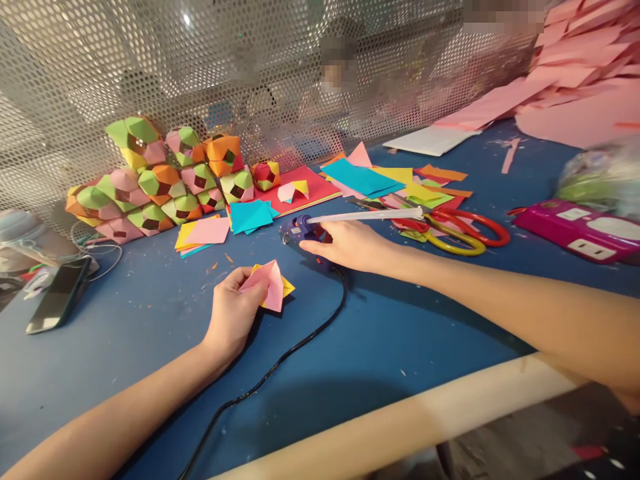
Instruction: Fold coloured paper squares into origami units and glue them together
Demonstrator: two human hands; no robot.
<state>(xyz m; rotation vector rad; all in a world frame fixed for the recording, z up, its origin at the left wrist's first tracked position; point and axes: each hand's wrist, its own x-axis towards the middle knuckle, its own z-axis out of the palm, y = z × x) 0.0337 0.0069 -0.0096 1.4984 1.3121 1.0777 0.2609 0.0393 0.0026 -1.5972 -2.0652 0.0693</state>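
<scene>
My left hand [231,313] is closed on a folded pink and yellow paper piece [273,285] and holds it on the blue table [150,313]. My right hand [350,245] reaches across and grips a purple glue gun [305,230] that lies on the table. A white glue stick [367,215] juts from the gun's back toward the right. The gun's black cord [280,363] runs toward the table's near edge.
A pile of folded multicoloured paper balls [165,177] leans on the perforated metal screen [250,67]. Loose coloured paper squares [360,177] and red and yellow scissors [460,230] lie behind. A phone [57,297] is at left, a pink power strip [580,230] at right.
</scene>
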